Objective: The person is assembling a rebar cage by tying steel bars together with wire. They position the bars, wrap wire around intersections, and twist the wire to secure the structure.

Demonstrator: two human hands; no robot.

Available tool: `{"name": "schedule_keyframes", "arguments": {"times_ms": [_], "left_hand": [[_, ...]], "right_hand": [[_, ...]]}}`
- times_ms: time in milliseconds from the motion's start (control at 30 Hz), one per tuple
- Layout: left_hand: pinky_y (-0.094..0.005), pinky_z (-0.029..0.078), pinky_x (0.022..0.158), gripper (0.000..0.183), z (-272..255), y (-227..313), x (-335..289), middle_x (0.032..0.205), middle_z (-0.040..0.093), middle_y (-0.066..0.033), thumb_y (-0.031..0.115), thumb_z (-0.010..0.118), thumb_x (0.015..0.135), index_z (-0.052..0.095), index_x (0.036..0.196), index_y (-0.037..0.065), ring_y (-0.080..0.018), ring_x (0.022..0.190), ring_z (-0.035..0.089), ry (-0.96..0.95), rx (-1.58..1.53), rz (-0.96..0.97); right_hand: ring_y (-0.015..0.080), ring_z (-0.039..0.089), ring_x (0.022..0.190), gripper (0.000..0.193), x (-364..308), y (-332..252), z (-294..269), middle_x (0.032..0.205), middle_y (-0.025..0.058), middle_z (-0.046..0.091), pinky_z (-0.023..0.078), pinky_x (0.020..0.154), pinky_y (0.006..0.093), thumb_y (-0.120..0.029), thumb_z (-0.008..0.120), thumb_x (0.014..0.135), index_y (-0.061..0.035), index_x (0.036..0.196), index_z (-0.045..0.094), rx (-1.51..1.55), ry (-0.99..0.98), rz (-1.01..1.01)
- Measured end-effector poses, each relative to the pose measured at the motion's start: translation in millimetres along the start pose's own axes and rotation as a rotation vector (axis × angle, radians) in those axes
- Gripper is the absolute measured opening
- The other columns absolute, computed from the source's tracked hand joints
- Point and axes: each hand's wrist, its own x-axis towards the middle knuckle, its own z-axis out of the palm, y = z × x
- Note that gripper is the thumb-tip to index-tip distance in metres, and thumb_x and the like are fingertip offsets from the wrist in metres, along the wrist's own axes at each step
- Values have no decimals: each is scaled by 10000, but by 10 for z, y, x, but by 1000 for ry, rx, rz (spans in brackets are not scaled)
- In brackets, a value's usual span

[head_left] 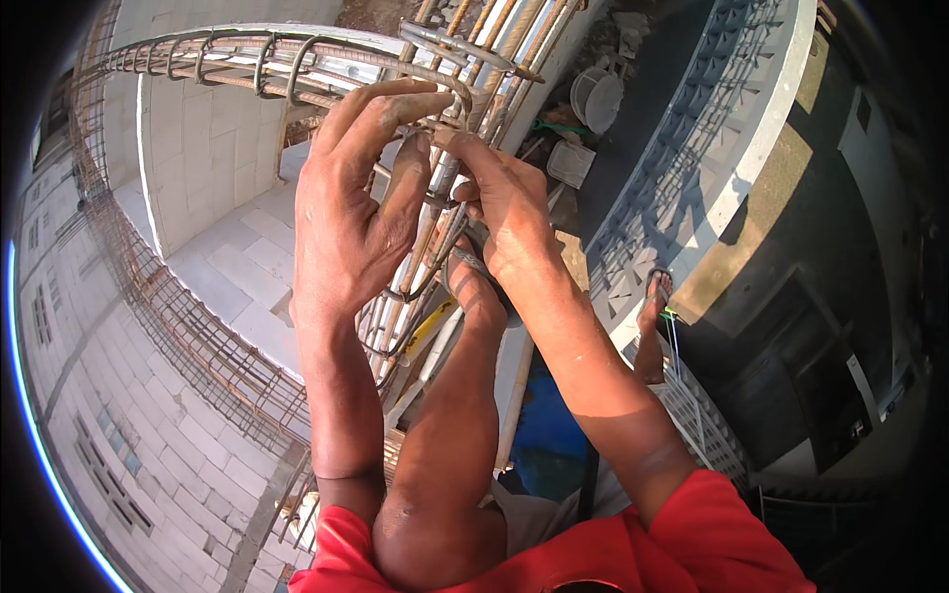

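My left hand (346,198) curls its fingers and thumb at the joint where horizontal reinforcing bars (232,51) meet an upright bundle of ribbed bars (484,84). My right hand (509,203) meets it there, index finger bent forward and thumb tucked under. Both sets of fingertips close in on the joint beside a steel stirrup (440,201); whatever small piece lies between them is hidden or too small to make out. More stirrups (400,295) ring the bundle below my hands.
My one foot (465,272) is by the bar cage; the other foot (657,287), in a sandal, rests on a pale ledge (618,321) at right. Block walls (213,148) and a bar cage (178,311) lie left. Far below are white buckets (598,99) and a blue surface (549,430).
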Motion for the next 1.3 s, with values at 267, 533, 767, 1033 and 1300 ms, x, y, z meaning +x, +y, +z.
{"name": "schedule_keyframes", "arguments": {"times_ms": [267,533,767,1033,1300], "left_hand": [[-441,390,1151,373,175,-162,26,918,737,-98,161,803,747,707,1087,42,-280,987,667,-160,162,-74],[-339,498,807,187,97,-203,118,795,657,-49,109,724,765,609,898,44,-163,814,560,-59,-48,-285],[-302,444,672,165,49,-70,232,728,557,5,119,690,787,578,883,46,-101,689,489,-141,-96,-425],[-343,424,637,276,-94,80,281,677,537,-51,180,779,848,672,1022,-6,-138,650,482,-471,267,-335],[-461,461,625,402,-128,73,642,618,546,-139,273,862,894,608,790,-20,-266,582,532,-755,408,-203]], "right_hand": [[127,722,853,233,-12,109,-27,1021,106,810,557,732,280,-130,722,1017,73,1086,813,99,-66,-67],[108,669,714,336,92,-251,-527,933,77,797,457,608,252,-314,725,980,-12,1078,833,-342,-203,30],[156,673,814,396,61,-337,-554,988,93,749,528,761,328,-303,754,981,21,1204,719,-479,-97,-241],[351,712,931,526,813,-565,18,1064,232,685,584,877,479,-348,841,918,20,1186,579,-640,366,-1226],[508,765,955,477,1011,-799,332,983,334,753,613,870,571,-369,514,1136,90,1240,589,-776,274,-741]]}}
